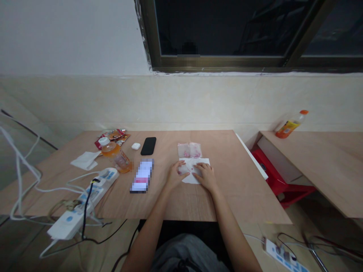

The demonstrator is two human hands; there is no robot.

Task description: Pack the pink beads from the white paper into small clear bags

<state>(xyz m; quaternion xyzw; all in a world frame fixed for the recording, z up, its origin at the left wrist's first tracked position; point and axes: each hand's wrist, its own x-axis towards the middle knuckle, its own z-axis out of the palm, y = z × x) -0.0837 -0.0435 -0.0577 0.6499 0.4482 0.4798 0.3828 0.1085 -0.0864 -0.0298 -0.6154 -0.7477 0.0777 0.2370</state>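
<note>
A white sheet of paper [190,179] lies on the wooden table in front of me, with a few tiny reddish specks or bits on it, too small to name. My left hand [175,174] rests on the paper's left side, thumb and fingers apart. On the right side, my right hand [207,175] lies with its fingers spread, fingertips touching the sheet. Just beyond the paper's far edge are two small clear plastic bags [195,149] side by side, with pink-red contents or print. What is under the fingertips is hidden.
Left of my hands lie a lit phone [142,176], a black phone [148,146], a white earbud case [135,146], an orange drink bottle [116,155], wrappers [120,136], tissue [85,161] and a corded power strip [69,223]. Another bottle [289,126] stands on the right table.
</note>
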